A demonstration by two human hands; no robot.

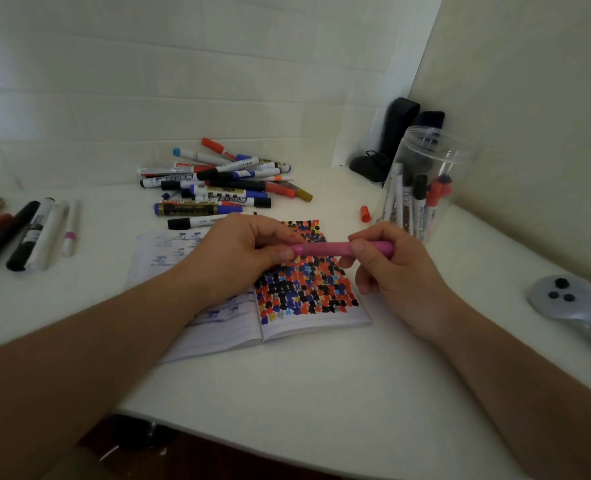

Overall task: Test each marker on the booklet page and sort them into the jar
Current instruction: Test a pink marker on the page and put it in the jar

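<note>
A: Why do we hold the pink marker point(342, 249) level at centre frame, above the booklet point(280, 327)?
B: Our left hand point(242, 251) pinches one end, our right hand point(387, 268) grips the barrel; we judge we're pulling its cap

A: What do we count?
B: One jar point(460, 161), right of centre, holding several markers; one loose pile point(217, 185) above centre, too tangled to number; one red cap point(365, 213) beside the jar

Grey controller point(564, 303) at right table point(287, 393) edge; black objects point(396, 133) in corner.
</note>
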